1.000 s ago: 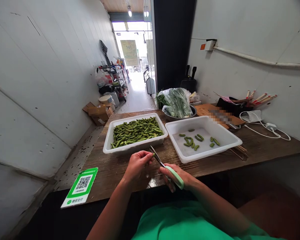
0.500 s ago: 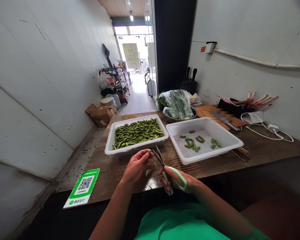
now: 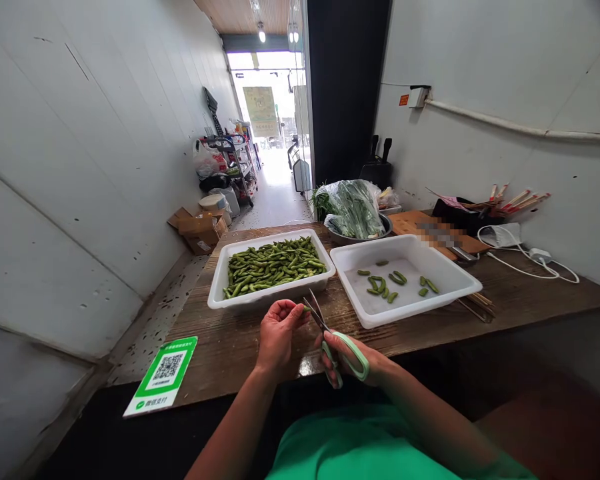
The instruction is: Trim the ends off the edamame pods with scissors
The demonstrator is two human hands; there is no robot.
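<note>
Between the thumb and fingers of my left hand [image 3: 279,335] is a green edamame pod [image 3: 307,308], mostly hidden by the fingers. My right hand [image 3: 353,360] grips a pair of scissors [image 3: 347,353] with pale green handles. The scissor blades are parted, and the pod's tip lies at them. Behind my left hand, a white tray [image 3: 215,293] is heaped with edamame pods [image 3: 275,263]. Another white tray [image 3: 405,311], to the right, has several pods [image 3: 399,277] scattered over its bottom.
A payment sign with a QR code [image 3: 164,375] lies at the table's left front. Bagged leafy greens [image 3: 357,207] sit in a metal bowl [image 3: 391,227] at the back. Farther right are a cutting board [image 3: 405,222], a white cable [image 3: 513,260] and skewers [image 3: 473,308].
My left hand has turned slightly, and the pod's tip now meets the scissor blades. My right hand has moved slightly left with the scissors. The view has shifted a little.
</note>
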